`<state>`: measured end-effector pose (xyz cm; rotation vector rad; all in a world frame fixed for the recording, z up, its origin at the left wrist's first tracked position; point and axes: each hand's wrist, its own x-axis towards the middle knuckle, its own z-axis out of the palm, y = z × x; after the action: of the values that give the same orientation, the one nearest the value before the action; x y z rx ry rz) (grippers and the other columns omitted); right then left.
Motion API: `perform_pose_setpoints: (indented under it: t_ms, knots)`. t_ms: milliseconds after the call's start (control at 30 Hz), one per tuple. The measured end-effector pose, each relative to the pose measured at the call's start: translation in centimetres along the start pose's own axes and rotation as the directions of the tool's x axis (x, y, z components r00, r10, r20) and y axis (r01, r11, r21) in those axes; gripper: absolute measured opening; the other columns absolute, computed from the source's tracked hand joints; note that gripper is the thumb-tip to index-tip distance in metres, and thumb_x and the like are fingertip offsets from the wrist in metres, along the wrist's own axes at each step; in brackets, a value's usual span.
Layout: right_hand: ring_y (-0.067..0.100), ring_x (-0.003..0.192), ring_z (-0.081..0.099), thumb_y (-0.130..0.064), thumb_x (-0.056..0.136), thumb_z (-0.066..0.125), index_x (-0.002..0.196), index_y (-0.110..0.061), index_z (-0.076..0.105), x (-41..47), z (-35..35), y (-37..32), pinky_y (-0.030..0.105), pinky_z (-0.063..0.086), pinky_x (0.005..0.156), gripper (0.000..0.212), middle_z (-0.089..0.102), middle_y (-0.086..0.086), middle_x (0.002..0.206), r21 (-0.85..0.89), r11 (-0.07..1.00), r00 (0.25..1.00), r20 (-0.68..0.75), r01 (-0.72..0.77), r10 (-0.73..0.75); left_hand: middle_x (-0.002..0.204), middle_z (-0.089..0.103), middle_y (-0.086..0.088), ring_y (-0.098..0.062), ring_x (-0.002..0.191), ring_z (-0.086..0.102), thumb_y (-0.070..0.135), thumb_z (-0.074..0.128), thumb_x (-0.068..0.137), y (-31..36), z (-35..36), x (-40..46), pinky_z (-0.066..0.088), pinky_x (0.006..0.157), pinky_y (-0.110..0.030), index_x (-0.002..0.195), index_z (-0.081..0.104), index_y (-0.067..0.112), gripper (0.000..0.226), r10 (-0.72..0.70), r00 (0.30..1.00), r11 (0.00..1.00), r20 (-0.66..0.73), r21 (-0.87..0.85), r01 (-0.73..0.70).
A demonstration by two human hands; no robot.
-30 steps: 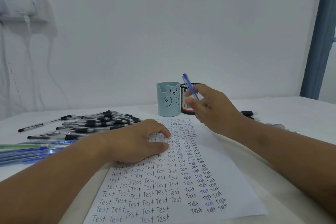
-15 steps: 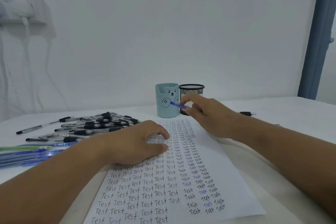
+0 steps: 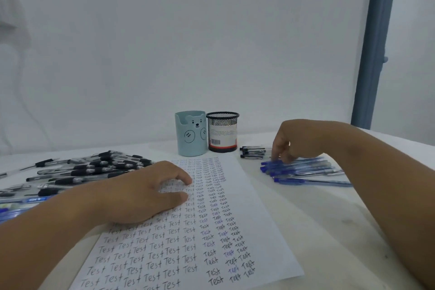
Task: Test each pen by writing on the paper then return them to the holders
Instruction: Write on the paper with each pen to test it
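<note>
Fingers (image 3: 181, 186) of my left hand (image 3: 141, 195) rest loosely curled, pinning the paper (image 3: 254, 231). Farther out, my right hand (image 3: 296, 141) dips fingertips into the blue pens (image 3: 306, 169) (grip hidden, I cannot tell). Nudged, they may roll apart. Beyond stand the bear holder (image 3: 190, 134) and mesh holder (image 3: 222, 132).

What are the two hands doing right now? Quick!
Left hand: open, pressing flat on the paper, holding nothing.
Right hand: fingers down on the blue pens; whether it has gripped one cannot be told.
</note>
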<state>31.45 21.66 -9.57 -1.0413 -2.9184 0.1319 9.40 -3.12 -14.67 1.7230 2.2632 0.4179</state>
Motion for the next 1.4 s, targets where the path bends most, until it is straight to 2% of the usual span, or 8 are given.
perform_pose_setpoints:
  t_ms: [167,400,467,600,733,1067,1267,1400]
  knots:
    - [0.012,0.087,0.066,-0.002,0.083,0.071,0.090,-0.032,0.074,0.0,-0.2,-0.2,0.033,0.055,0.090,0.031,0.068,-0.016,0.076,-0.012,1.000,1.000,0.024,-0.001,0.002,0.131,0.037,0.042,0.007,0.121,0.042,0.061,0.052,0.093,0.0,-0.1,-0.1,0.032,0.105,-0.021,0.124,0.048,0.057,0.031,-0.015,1.000,1.000,-0.010,0.009,0.015]
    - [0.000,0.078,0.057,-0.006,0.093,0.059,0.104,-0.025,0.076,0.5,1.2,-2.7,0.019,0.043,0.075,0.029,0.067,-0.012,0.099,-0.027,0.992,0.988,-0.092,0.122,-0.124,0.123,0.048,0.039,0.007,0.115,0.048,0.057,0.060,0.091,0.0,-0.9,-0.8,0.037,0.099,-0.028,0.116,0.058,0.059,0.025,-0.033,0.991,0.997,-0.129,-0.079,0.023]
    - [-0.002,0.077,0.056,-0.013,0.095,0.061,0.106,-0.026,0.076,0.8,1.8,-4.4,0.016,0.042,0.074,0.022,0.065,-0.016,0.095,-0.002,0.981,0.968,-0.161,0.194,-0.192,0.111,0.058,0.037,0.009,0.107,0.056,0.047,0.065,0.092,-0.6,-1.8,-1.2,0.042,0.098,-0.025,0.108,0.065,0.055,0.018,-0.029,0.973,0.994,-0.227,-0.112,0.004]
    - [-0.011,0.077,0.055,-0.023,0.097,0.063,0.106,-0.031,0.075,0.6,3.6,-8.0,0.006,0.036,0.067,0.017,0.058,-0.029,0.083,0.075,0.919,0.902,-0.239,0.387,-0.361,0.092,0.069,0.021,0.009,0.081,0.062,0.026,0.068,0.094,-2.7,-4.8,-2.1,0.046,0.067,-0.008,0.093,0.072,0.044,0.018,-0.044,0.928,0.999,-0.369,0.007,0.050]
    - [-0.006,0.091,0.056,-0.032,0.098,0.061,0.110,-0.033,0.072,-0.1,5.3,-11.0,0.012,0.039,0.076,0.017,0.061,-0.026,0.098,0.125,0.847,0.846,-0.228,0.516,-0.482,0.085,0.071,0.016,0.004,0.064,0.059,0.020,0.075,0.086,-5.4,-7.0,-3.5,0.047,0.070,-0.015,0.090,0.074,0.040,0.020,-0.180,0.961,0.975,-0.209,0.094,0.203]
    - [-0.010,0.096,0.052,-0.041,0.098,0.059,0.109,-0.037,0.069,-0.2,6.5,-11.7,0.010,0.036,0.076,0.015,0.060,-0.028,0.102,0.131,0.829,0.834,-0.195,0.544,-0.517,0.084,0.067,0.004,-0.006,0.068,0.056,0.022,0.082,0.082,-6.8,-5.5,-2.1,0.048,0.072,-0.024,0.094,0.072,0.034,0.020,-0.180,0.925,0.978,-0.334,0.042,0.205]
    - [-0.009,0.094,0.053,-0.040,0.098,0.060,0.109,-0.038,0.070,-0.2,6.4,-11.7,0.010,0.038,0.077,0.015,0.060,-0.028,0.101,0.127,0.830,0.834,-0.196,0.543,-0.516,0.088,0.064,0.010,0.004,0.070,0.055,0.020,0.083,0.080,-6.9,-4.9,-1.8,0.041,0.063,-0.009,0.086,0.076,0.029,0.013,-0.130,0.914,0.978,-0.385,0.104,0.183]
    - [-0.009,0.094,0.053,-0.041,0.098,0.060,0.110,-0.038,0.069,-0.3,6.4,-11.7,0.011,0.038,0.078,0.016,0.060,-0.028,0.102,0.128,0.832,0.837,-0.195,0.539,-0.512,0.080,0.068,0.019,0.004,0.056,0.052,0.019,0.078,0.087,-6.2,-5.5,-2.1,0.040,0.056,-0.005,0.082,0.071,0.029,0.013,-0.076,0.802,0.997,-0.592,-0.031,0.071]
